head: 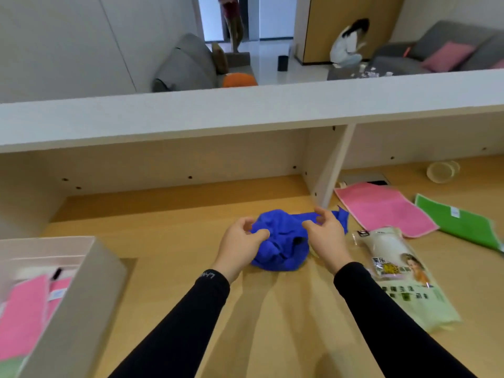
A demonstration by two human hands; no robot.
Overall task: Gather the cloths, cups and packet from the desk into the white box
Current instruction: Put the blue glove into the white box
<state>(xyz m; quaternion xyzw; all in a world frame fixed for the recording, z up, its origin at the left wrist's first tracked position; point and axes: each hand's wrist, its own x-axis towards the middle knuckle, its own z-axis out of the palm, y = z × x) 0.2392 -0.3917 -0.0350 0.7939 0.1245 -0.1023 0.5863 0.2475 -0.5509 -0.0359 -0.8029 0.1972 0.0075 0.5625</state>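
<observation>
A crumpled blue cloth point(283, 241) lies on the wooden desk in the middle. My left hand point(240, 244) grips its left side and my right hand point(324, 236) pinches its right side. To the right lie a pink cloth point(381, 208) and a green cloth point(461, 219), both flat. A pale green packet point(403, 279) lies beside my right forearm. Stacked translucent cups point(441, 171) lie on their side at the far right. The white box point(81, 301) stands at the left, with pink and green cloths inside.
A white shelf point(245, 115) overhangs the back of the desk, with an upright divider point(330, 170) just behind the blue cloth. Beyond it is a room with grey sofas, a crouching person and a standing person.
</observation>
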